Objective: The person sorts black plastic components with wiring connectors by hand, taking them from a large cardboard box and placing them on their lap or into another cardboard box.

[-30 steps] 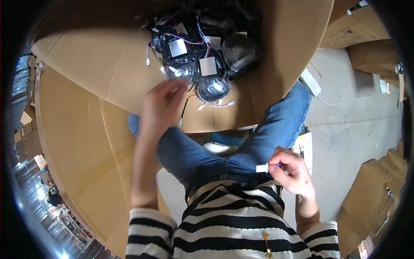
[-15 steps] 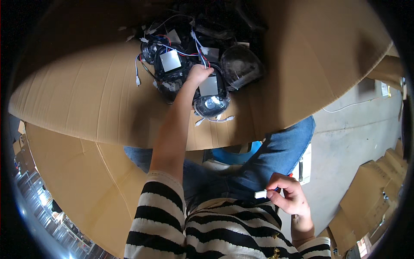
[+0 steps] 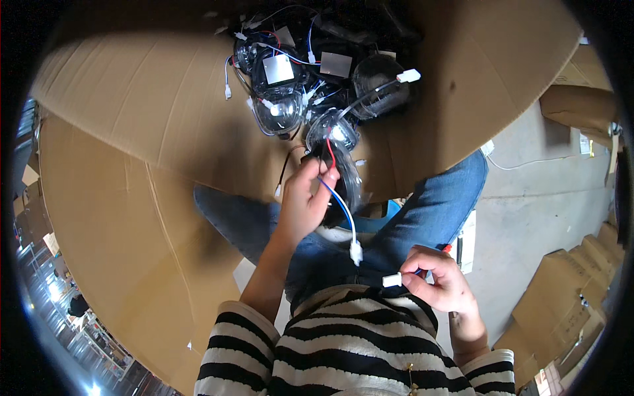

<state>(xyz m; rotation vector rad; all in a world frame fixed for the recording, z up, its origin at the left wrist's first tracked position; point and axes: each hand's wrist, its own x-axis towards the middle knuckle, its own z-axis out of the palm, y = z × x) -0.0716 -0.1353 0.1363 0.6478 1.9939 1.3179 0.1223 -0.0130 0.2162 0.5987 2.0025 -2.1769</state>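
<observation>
My left hand [image 3: 306, 201] is closed on the red, blue and white wires of a lamp with a clear dome [image 3: 335, 134] and a dark body. That lamp hangs tilted at the near edge of a cardboard box, above my lap. A white plug [image 3: 356, 253] dangles from the blue and white wires below my fingers. At the lower right my right hand [image 3: 439, 280] pinches a white connector [image 3: 392, 280], which points left, apart from the dangling plug. Dark wire and a bit of red show behind those fingers.
Several similar lamps [image 3: 277, 112] with clear domes, silver plates and loose wires lie inside the large cardboard box [image 3: 165, 99]. My jeans-clad legs [image 3: 436, 191] are under its rim. A blue seat edge [image 3: 383, 214] shows between them. Flattened cartons [image 3: 555, 303] stand on the floor at the right.
My left hand has come back toward my lap, drawing a lamp by its wires out of the pile. My right hand stays nearly in place with the connector.
</observation>
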